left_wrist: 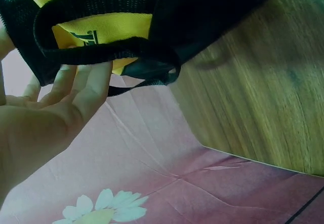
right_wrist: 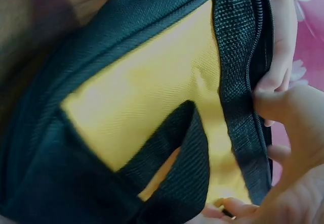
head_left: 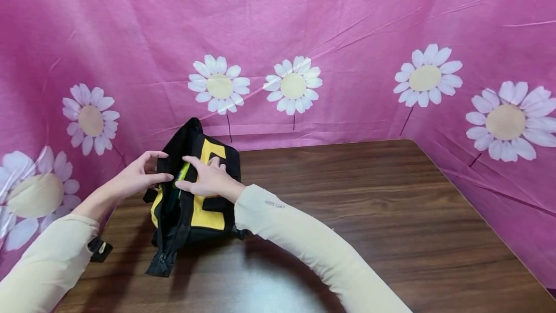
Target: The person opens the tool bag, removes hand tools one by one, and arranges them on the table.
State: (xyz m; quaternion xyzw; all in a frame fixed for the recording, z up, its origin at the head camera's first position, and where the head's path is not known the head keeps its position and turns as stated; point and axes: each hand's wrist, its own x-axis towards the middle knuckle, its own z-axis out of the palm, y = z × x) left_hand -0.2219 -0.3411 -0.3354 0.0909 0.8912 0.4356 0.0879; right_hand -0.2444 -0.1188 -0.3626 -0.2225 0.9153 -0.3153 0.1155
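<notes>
A black and yellow zippered tool bag (head_left: 208,220) stands on the table with its top unzipped. My left hand (head_left: 134,177) holds the left edge of the mouth, thumb reaching over the opening. In the left wrist view its fingers lie on the outside, by a black carry handle (left_wrist: 96,52). My right hand (head_left: 210,179) grips the right edge, with thumb and forefinger over the zip edge and other fingers outside near the second handle (right_wrist: 190,168). Between the hands a bright yellow-green thing (head_left: 184,172) shows inside the bag; most of it is hidden.
The bag stands on a brown wooden table (head_left: 347,206), toward its left side. A black strap end with a buckle (head_left: 101,250) lies by the left forearm. Behind and around the table hangs a pink cloth (head_left: 347,23) with white flowers.
</notes>
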